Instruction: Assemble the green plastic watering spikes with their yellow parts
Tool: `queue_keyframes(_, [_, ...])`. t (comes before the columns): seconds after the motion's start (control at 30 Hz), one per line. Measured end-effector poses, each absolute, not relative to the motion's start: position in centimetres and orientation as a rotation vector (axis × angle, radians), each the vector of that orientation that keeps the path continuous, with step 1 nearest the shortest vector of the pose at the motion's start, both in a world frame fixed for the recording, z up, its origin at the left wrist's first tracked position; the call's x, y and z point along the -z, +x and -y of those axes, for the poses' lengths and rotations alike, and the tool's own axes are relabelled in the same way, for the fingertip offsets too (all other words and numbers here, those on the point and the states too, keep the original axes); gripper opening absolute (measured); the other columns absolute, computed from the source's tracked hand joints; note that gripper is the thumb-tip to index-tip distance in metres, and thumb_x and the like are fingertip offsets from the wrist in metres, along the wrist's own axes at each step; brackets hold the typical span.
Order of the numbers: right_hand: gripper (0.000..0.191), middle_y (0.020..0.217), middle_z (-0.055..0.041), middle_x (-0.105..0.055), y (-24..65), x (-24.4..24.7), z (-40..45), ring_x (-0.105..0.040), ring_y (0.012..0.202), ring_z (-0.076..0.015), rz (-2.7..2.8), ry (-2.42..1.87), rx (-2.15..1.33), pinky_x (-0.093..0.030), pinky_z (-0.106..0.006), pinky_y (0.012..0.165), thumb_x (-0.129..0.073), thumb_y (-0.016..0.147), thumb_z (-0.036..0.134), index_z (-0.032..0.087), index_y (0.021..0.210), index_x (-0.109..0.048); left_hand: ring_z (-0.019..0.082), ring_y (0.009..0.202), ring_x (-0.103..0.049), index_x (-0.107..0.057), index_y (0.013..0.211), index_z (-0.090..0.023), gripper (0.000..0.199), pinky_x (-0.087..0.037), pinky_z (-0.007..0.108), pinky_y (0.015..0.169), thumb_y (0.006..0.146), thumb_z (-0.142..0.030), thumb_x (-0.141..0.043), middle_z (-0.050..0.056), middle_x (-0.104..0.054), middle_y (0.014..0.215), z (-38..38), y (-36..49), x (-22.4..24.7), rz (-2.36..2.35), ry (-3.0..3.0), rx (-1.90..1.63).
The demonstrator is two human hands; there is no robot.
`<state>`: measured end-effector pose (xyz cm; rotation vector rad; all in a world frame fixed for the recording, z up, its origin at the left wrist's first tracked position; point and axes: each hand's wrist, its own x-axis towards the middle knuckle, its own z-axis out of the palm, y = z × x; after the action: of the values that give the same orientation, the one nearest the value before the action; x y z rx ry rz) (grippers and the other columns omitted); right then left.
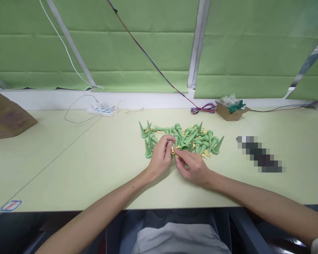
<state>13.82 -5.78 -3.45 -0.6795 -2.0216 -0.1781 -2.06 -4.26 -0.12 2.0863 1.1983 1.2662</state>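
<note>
Green cone-shaped plastic pieces (pixel 192 135) and small yellow pieces (pixel 206 154) lie in a loose pile at the middle of the table. At the pile's near edge my left hand (pixel 161 155) has its fingers curled closed; a bit of green shows by its fingertips, but what it holds is mostly hidden. Close beside it, my right hand (pixel 192 165) pinches a small yellow piece (pixel 172 150) with a round open end. The two hands nearly meet around this piece.
A power strip (pixel 103 111) with white cables sits at the back left. A brown box (pixel 9 116) stands far left. Behind the pile are coiled red-blue wires (pixel 203 108) and a small carton (pixel 231 112) of plastic bags. A blurred dark object (pixel 261 154) lies right.
</note>
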Motion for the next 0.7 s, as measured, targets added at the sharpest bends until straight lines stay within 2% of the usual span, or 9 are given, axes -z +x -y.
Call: queue_keyframes(0.7, [0.023, 0.064, -0.0008, -0.059, 13.43, 3.28, 6.17, -0.054, 0.052, -0.0132, 1.982, -0.634, 0.174, -0.044, -0.026, 0.048, -0.050, 0.091, 0.008, 0.016, 0.111, -0.058, 0.014, 0.075, -0.057, -0.056, 0.100, -0.021, 0.018, -0.044, 0.027, 0.069, 0.098, -0.022, -0.038, 0.003, -0.063, 0.092, 4.62, -1.66, 0.23, -1.210, 2.087, -1.299])
